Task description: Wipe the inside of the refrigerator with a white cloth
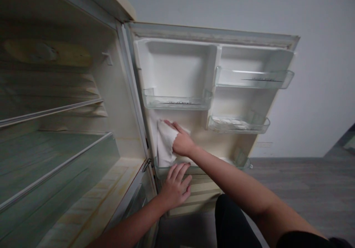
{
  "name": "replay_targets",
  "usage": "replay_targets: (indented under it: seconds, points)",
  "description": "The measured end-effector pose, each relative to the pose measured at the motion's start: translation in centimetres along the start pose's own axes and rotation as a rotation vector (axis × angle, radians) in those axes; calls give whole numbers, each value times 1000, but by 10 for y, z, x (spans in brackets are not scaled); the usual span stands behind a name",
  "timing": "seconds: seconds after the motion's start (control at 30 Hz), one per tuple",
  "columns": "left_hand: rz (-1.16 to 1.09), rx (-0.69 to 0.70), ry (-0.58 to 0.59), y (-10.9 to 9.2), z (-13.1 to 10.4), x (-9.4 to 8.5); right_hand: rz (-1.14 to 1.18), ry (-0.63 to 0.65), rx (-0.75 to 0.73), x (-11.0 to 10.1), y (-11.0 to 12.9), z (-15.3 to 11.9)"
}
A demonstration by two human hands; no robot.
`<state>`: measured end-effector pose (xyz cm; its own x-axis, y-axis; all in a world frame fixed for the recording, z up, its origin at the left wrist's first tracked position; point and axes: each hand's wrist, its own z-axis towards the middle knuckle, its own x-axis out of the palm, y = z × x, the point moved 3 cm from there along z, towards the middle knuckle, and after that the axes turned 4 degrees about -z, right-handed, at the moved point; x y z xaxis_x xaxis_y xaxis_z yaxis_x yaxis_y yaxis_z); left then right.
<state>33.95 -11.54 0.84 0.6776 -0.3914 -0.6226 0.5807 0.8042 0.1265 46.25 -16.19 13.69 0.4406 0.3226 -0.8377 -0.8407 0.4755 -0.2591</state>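
Observation:
A white cloth (166, 140) lies against the inner panel of the open fridge door (199, 137), with its lower end hanging at the bottom door bin. My right hand (183, 141) presses on the cloth and grips it; part of its fingers is hidden by the fabric. Below it, my left hand (177, 184) is open, its fingers stretched out at the front rim of the clear bottom bin (222, 163). Whether those fingertips rest on the rim or hover just in front of it, I cannot tell.
Clear door bins sit above: a left bin (177, 102), an upper right bin (255, 78) and a lower right bin (240, 125). The fridge interior (127, 126) with its glass shelves (55, 166) opens at left. A grey floor (294, 185) and pale wall (318, 92) lie right.

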Motion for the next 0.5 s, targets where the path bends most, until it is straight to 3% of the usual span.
replay_targets:
  seconds: [0.13, 0.27, 0.5]
  points:
    - [6, 13, -4, 3, -1, -2, -215, -62, -180, 15, 13, 6]
    - [-7, 16, -3, 5, -1, -3, -275, -5, -347, 22, -1, -13]
    - [13, 23, 7, 5, 2, -4, -148, 37, -420, -18, -63, -80]
